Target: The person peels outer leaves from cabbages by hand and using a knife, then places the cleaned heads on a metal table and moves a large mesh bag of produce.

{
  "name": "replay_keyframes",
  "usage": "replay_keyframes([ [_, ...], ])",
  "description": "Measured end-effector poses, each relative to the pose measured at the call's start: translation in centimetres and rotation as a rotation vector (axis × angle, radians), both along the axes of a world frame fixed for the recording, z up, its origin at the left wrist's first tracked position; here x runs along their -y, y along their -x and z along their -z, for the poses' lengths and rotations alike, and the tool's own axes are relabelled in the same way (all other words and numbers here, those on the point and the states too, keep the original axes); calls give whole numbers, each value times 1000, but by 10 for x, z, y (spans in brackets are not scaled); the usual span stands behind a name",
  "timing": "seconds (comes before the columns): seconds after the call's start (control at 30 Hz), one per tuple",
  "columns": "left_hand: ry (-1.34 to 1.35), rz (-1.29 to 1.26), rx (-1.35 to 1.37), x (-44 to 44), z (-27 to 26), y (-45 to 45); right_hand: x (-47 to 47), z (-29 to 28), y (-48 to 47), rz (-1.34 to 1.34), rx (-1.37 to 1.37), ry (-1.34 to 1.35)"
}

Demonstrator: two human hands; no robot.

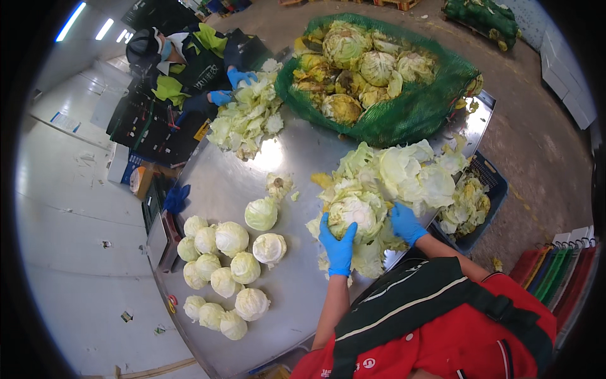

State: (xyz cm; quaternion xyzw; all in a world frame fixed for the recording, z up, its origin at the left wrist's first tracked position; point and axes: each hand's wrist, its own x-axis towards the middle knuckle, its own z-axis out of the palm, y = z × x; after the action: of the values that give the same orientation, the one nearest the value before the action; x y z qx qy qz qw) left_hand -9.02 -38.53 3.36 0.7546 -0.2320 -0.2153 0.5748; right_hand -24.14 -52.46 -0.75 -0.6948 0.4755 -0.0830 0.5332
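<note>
My left hand (338, 246), in a blue glove, grips the near left side of a leafy cabbage head (356, 211), its pale cut stem facing up. At the right of this head, my right hand (406, 222), also gloved in blue, has its fingers among outer leaves; its fingertips are partly hidden. Loose cabbage leaves (412, 175) are heaped behind and around the head. To the left, several trimmed pale cabbages (232, 239) rest on the steel table (303, 303). Beyond them lies a small cabbage piece with a brown stem end (279, 184).
A green mesh sack (402, 132) of untrimmed, yellowed cabbages fills the table's far side. Past a leaf pile (251, 113), a co-worker (194, 66) works with blue-gloved hands. A blue crate (494, 184) of leaves stands below the right edge. Scissors (172, 304) lie by the left edge.
</note>
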Motion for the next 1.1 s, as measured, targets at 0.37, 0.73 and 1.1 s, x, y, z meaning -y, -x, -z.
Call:
replay_keyframes([
  [0.37, 59, 165, -290, -4, -8, -39, 19, -60, -28, -526, 223, 589],
  [0.73, -36, 146, -90, 4, 8, -37, 62, -31, -74, -556, 2, 518],
  [1.1, 143, 394, -727, -41, 25, -122, 73, -88, -87, -567, -30, 531],
])
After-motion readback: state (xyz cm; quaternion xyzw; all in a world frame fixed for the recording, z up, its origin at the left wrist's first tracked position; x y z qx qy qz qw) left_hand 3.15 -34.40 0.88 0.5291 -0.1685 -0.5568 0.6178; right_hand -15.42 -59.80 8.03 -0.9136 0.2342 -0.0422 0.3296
